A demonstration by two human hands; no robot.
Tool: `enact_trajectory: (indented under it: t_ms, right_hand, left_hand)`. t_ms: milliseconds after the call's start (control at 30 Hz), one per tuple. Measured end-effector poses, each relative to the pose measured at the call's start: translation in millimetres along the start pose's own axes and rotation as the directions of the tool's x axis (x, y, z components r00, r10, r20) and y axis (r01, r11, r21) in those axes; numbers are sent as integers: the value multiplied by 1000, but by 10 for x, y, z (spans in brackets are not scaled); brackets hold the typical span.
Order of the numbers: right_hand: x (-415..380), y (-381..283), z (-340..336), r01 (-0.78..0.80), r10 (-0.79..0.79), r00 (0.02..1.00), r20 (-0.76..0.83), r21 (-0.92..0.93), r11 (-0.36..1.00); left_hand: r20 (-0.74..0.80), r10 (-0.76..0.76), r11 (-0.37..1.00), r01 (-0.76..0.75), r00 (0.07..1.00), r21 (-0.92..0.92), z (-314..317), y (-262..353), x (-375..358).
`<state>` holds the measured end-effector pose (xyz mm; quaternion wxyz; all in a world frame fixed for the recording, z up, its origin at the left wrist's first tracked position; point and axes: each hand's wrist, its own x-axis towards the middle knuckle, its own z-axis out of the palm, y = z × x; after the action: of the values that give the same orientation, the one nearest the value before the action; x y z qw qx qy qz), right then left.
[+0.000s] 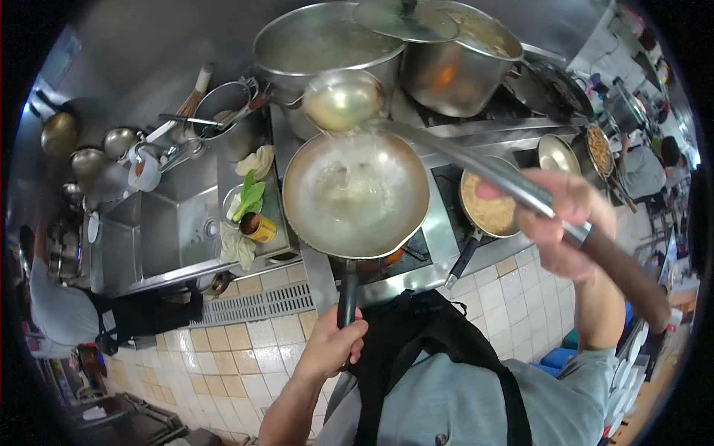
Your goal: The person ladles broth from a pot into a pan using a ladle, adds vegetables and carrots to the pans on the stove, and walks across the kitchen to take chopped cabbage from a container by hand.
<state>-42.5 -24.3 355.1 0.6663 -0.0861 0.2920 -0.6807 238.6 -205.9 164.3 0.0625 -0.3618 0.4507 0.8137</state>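
My left hand [332, 346] is wrapped round the black handle of a frying pan [301, 193], which sits over the stove burner. Clear, bubbling liquid lies in the middle of the pan. A long-handled ladle [343, 100] is gripped in my right hand [561, 223], the fingers closed round its shaft. Its bowl hangs over the pan's far rim, with liquid in it and a blurred, wet-looking stream below it. To the right, a smaller pan [467, 193] of pale brown food stands on another burner.
Behind the pan stand a large stockpot [279, 82] and another pot [446, 82] with a glass lid [405, 26]. At left are a steel sink [178, 223], a bowl of green leaves [251, 197], a yellow can [258, 227] and a utensil pot [242, 145]. Another person [67, 312] stands far left.
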Motion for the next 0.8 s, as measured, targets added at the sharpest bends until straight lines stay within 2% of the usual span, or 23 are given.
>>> enact_trajectory:
  t_ms: [67, 133, 200, 300, 333, 400, 433, 500, 600, 633, 667, 800]
  right_hand:
    - [-27, 176, 8, 8, -120, 967, -226, -441, 897]
    - [-10, 332, 67, -113, -154, 912, -381, -593, 797]
    - [-35, 424, -105, -183, -76, 916, -394, -578, 795]
    - [-41, 542, -284, -248, -47, 927, -373, -702, 668]
    - [-46, 541, -255, -220, -95, 946, -309, -831, 512]
    - [-64, 590, -268, -130, -245, 949, -196, -956, 262]
    - [-76, 587, -261, -124, -256, 948, -191, -959, 255]
    - [-83, 564, -226, -49, -349, 914, -206, -911, 409]
    - [35, 378, -15, -37, -399, 894, -203, -922, 386]
    - [120, 310, 9, -16, -418, 888, -189, -924, 383]
    - [276, 258, 64, 46, -451, 876, -170, -902, 430]
    - [941, -135, 116, 178, -466, 884, -50, -884, 432]
  left_hand:
    - [-5, 0, 1000, 0, 1000, 12, 21, 3, -22]
    - [-36, 7, 999, -6, 999, 33, 50, -8, -5]
    - [-50, 2, 1000, 0, 999, 28, 52, -29, 23]
    - [-62, 10, 1000, -8, 998, 30, 41, -10, 51]
    - [-64, 8, 999, -6, 998, 32, 34, -11, 54]
    - [-63, 40, 999, -40, 997, 12, 3, -45, 103]
    - [-66, 23, 1000, -22, 998, 16, -3, -15, 109]
    - [-76, 7, 1000, -9, 997, -18, -39, -38, 142]
    - [-78, -12, 999, 9, 997, -43, -110, -68, 175]
    - [-79, 1, 1000, -1, 997, 9, -133, -60, 176]
    - [-77, 7, 1000, -6, 997, 10, -149, -47, 177]
    - [-63, 3, 999, -6, 998, -47, -204, -69, 204]
